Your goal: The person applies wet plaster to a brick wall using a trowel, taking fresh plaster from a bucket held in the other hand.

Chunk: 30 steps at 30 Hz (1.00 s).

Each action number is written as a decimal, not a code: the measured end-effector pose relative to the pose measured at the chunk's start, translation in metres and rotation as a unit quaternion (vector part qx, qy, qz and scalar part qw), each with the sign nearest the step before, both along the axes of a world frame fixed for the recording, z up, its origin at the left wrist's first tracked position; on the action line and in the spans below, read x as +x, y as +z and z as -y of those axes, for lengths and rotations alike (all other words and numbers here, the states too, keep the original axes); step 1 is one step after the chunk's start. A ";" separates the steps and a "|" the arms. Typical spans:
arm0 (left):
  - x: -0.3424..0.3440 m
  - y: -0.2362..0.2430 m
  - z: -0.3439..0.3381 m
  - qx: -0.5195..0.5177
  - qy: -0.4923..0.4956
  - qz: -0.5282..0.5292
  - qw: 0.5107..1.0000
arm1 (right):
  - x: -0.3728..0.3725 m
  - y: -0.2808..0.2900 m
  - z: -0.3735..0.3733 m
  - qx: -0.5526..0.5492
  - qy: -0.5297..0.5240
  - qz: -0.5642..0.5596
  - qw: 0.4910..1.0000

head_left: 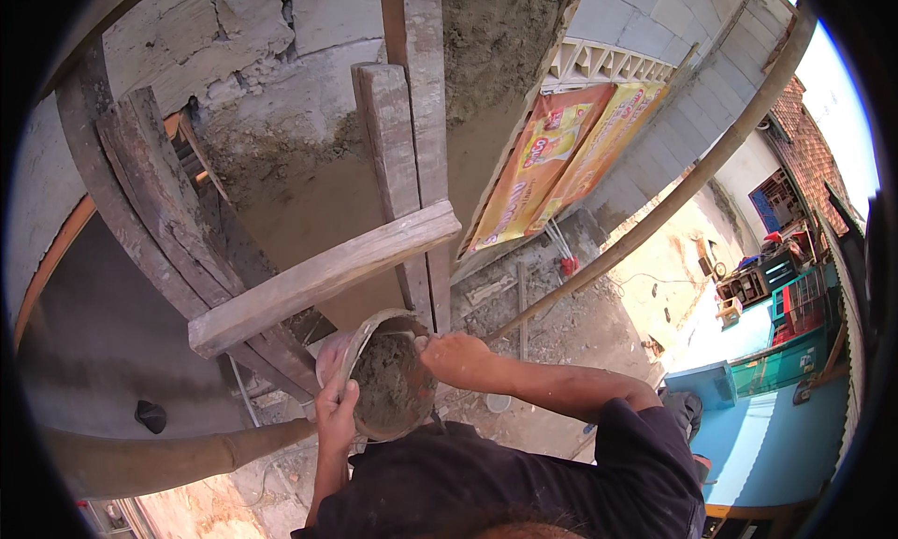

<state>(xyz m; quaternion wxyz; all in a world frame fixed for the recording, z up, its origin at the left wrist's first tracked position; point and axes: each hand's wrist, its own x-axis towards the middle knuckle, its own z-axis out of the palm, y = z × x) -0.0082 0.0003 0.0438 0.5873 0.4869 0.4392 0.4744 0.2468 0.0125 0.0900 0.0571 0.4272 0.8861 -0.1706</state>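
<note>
Grey-brown ground [585, 366], uneven and debris-strewn, loose rubble [599, 307] distributed over the surface, narrow timber strip [523, 305] laid flat, round white container [499, 403] positioned nearer the wearer.

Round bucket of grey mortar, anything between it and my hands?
Nothing visible. Your bare left hand grips the round bucket of grey mortar on its left; your bare right hand is at its right rim. The weathered wooden crossbeam lies beyond.
</note>
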 end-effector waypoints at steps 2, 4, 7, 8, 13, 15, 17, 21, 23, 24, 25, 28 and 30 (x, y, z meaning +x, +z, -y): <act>0.000 0.000 -0.007 0.019 -0.018 -0.019 0.999 | 0.006 -0.032 0.016 -0.007 0.031 0.000 1.000; 0.002 0.000 -0.010 0.015 0.009 -0.019 1.000 | 0.005 0.000 0.011 -0.033 0.038 -0.023 0.998; 0.001 0.005 -0.002 0.012 0.014 0.000 1.000 | 0.012 0.036 -0.030 -0.017 -0.033 0.057 0.998; 0.001 0.009 -0.004 0.017 0.015 0.009 1.000 | 0.022 0.027 -0.039 0.005 -0.042 0.093 0.995; 0.008 0.010 -0.007 0.038 0.016 -0.013 0.999 | 0.016 -0.009 -0.037 -0.440 -0.155 -0.006 0.885; 0.004 0.007 -0.007 -0.033 0.002 0.058 0.998 | 0.011 -0.004 -0.009 -0.399 -0.130 0.003 0.908; -0.003 0.002 -0.008 0.032 0.005 -0.070 0.997 | 0.011 0.020 0.010 -0.252 -0.060 0.024 0.966; -0.007 0.016 -0.008 0.018 -0.013 -0.027 0.999 | 0.024 0.082 -0.011 -0.146 -0.083 0.066 0.984; -0.007 0.016 -0.005 0.012 -0.001 -0.034 0.999 | 0.043 0.063 -0.030 -0.087 -0.104 0.040 0.990; -0.005 0.015 -0.007 0.013 -0.001 -0.035 0.999 | 0.064 0.028 -0.037 -0.061 -0.074 -0.002 0.995; -0.003 0.013 -0.008 0.010 -0.002 -0.029 1.000 | 0.054 0.021 -0.048 -0.235 -0.156 0.037 0.959; 0.007 0.013 -0.009 0.001 0.001 -0.009 1.000 | 0.026 -0.024 -0.026 -0.498 -0.206 -0.022 0.842; 0.007 0.015 -0.009 -0.012 -0.007 -0.002 1.000 | 0.000 -0.019 -0.010 -0.593 -0.245 -0.153 0.751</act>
